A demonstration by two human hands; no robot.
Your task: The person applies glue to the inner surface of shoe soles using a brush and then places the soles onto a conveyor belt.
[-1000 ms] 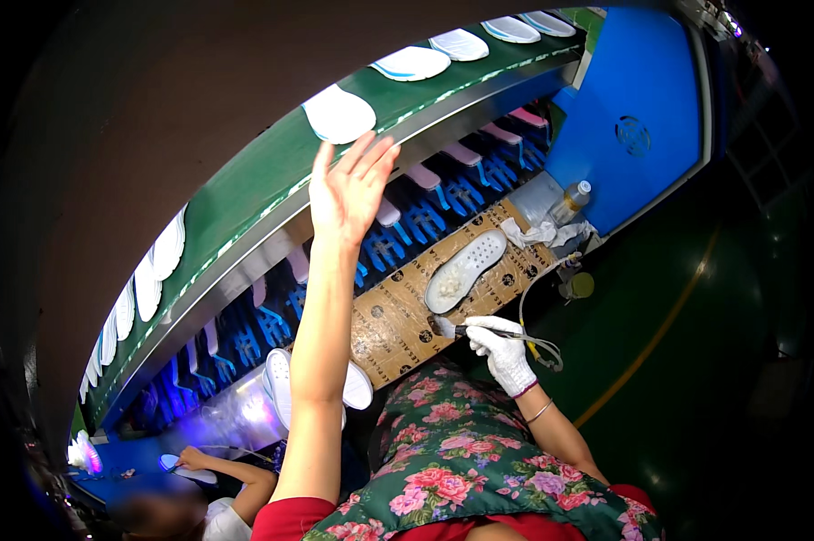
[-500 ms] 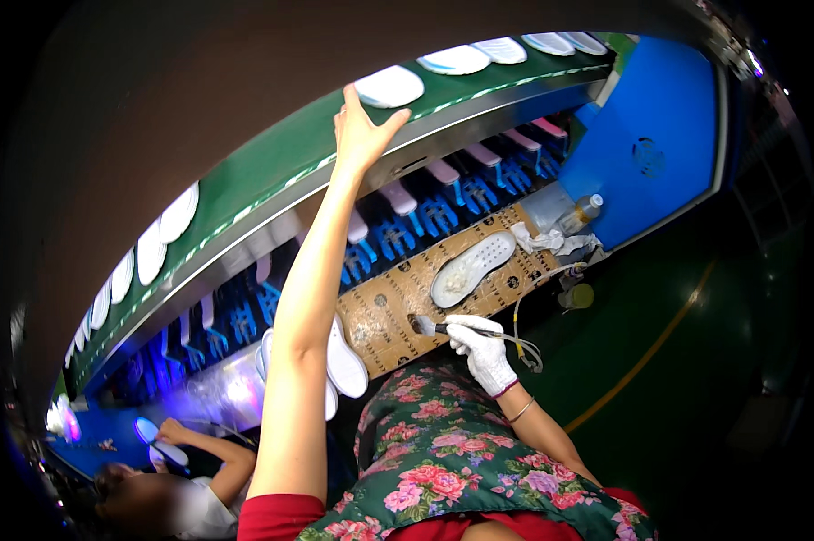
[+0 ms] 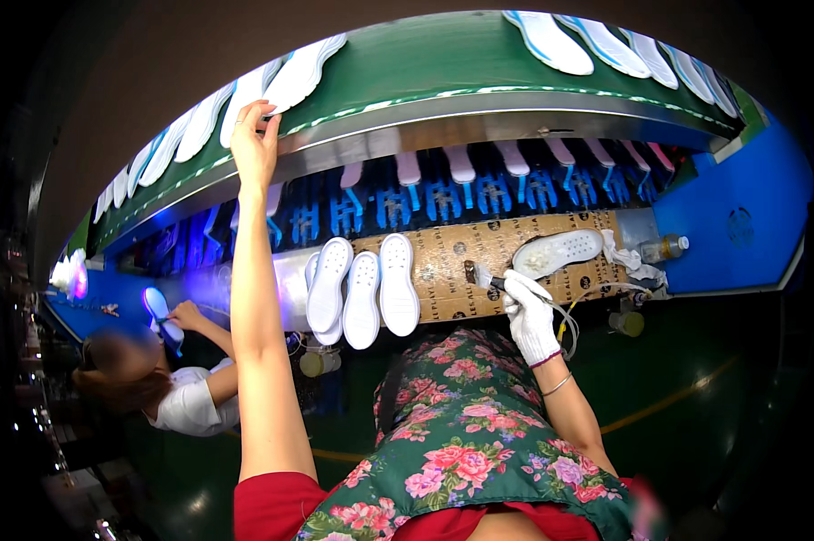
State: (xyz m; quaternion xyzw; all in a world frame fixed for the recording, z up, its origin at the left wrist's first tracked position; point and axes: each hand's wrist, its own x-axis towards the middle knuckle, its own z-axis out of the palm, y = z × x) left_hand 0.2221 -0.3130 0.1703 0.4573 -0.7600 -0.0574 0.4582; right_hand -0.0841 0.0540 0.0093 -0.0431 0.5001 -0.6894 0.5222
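Note:
My left hand [image 3: 256, 149], bare, reaches up to the green belt. Its fingers and thumb are closed at the near end of a white shoe sole [image 3: 306, 74], the rightmost of the left group. My right hand [image 3: 530, 316], in a white knit glove, holds a dark-handled brush [image 3: 485, 279] with a thin tube at it. The brush's tip is over the brown cardboard [image 3: 443, 288]. Beyond the glove, a pale sole [image 3: 558, 253] lies on the cardboard with whitish stuff on one end. Several white soles [image 3: 362, 298] rest left of the brush.
More soles [image 3: 551, 43] lie on the belt [image 3: 407, 68] at the right. Below it run blue clamps [image 3: 443, 200] with pinkish pads. A bottle [image 3: 664, 248] and a white cloth [image 3: 631, 261] are at the cardboard's right. A co-worker [image 3: 191, 388] at the left holds a sole.
The view has swung left. My left hand has left one belt sole and is now at another in the left group, its fingers drawn together. My right hand still holds the brush.

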